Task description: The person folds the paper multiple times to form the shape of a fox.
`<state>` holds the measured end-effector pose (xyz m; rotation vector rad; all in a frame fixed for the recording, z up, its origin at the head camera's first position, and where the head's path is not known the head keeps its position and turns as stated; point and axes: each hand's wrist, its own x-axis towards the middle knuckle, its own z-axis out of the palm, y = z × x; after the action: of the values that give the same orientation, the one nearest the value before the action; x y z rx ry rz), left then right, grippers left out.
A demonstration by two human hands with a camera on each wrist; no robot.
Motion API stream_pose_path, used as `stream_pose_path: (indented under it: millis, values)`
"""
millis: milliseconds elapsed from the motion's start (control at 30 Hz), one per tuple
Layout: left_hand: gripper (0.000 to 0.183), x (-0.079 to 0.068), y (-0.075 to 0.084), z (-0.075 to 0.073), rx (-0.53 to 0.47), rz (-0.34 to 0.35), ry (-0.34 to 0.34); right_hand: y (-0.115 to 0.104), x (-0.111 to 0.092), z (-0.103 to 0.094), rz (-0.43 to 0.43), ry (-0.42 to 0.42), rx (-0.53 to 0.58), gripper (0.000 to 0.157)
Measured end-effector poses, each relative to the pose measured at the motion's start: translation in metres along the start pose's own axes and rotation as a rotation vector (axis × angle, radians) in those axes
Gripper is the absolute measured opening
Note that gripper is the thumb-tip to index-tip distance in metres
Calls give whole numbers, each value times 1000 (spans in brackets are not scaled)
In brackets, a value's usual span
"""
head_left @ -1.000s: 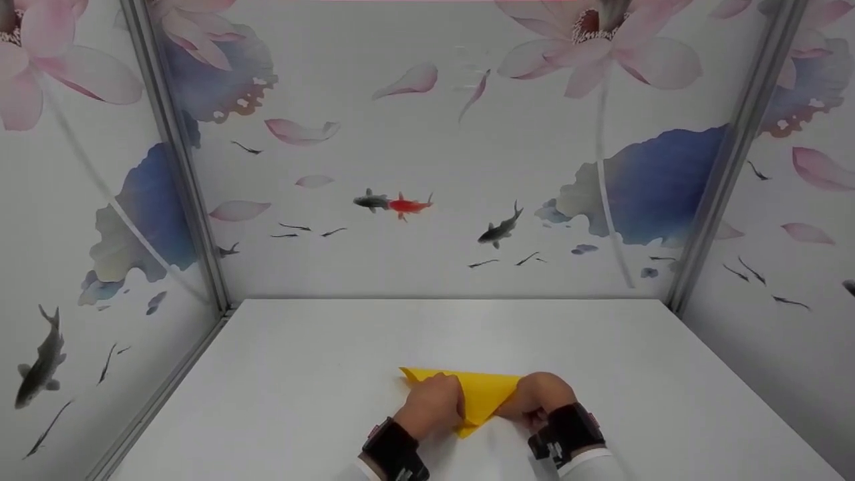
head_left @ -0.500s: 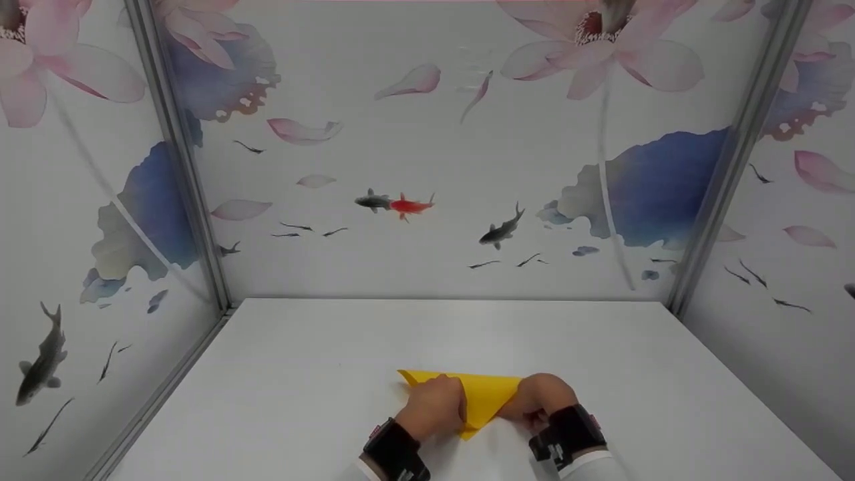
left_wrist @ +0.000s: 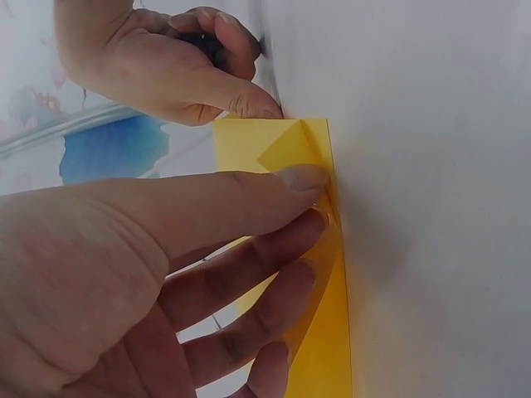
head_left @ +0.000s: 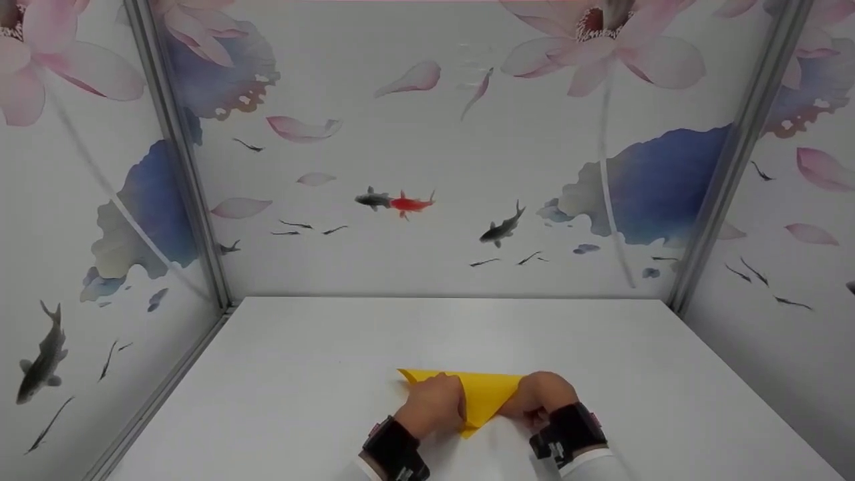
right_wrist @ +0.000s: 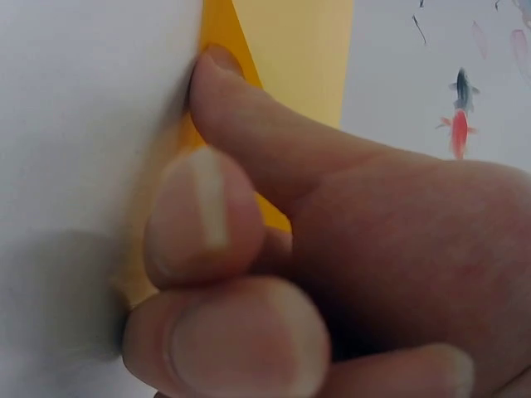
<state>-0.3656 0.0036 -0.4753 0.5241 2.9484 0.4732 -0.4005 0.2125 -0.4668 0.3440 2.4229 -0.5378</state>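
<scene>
A yellow sheet of paper (head_left: 487,394), folded so that it looks roughly triangular from above, lies near the front of the white table. My left hand (head_left: 434,404) grips its left part; in the left wrist view, the thumb lies on a folded flap of the paper (left_wrist: 323,365) with the fingers curled against it. At the right side is my right hand (head_left: 544,394). The right wrist view shows its thumb (right_wrist: 249,108) pressing along the paper's edge, the other fingers curled below. The paper under both hands is partly hidden.
The white table (head_left: 320,347) extends around the paper. White panels printed with lotus flowers and fish enclose it at the back wall (head_left: 414,147) and both sides. Grey metal posts (head_left: 184,153) stand at the back corners. Black wrist straps (head_left: 394,451) sit on both wrists.
</scene>
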Motion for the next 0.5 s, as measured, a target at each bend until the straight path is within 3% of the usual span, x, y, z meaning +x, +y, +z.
stream_pose_path:
  millis: [300, 500]
  values:
    - [7, 1, -2, 1, 50, 21, 21, 3, -2, 4, -79, 56, -40, 50]
    - [9, 1, -3, 0, 8, 8, -14, 1, -1, 3, -31, 51, -14, 49]
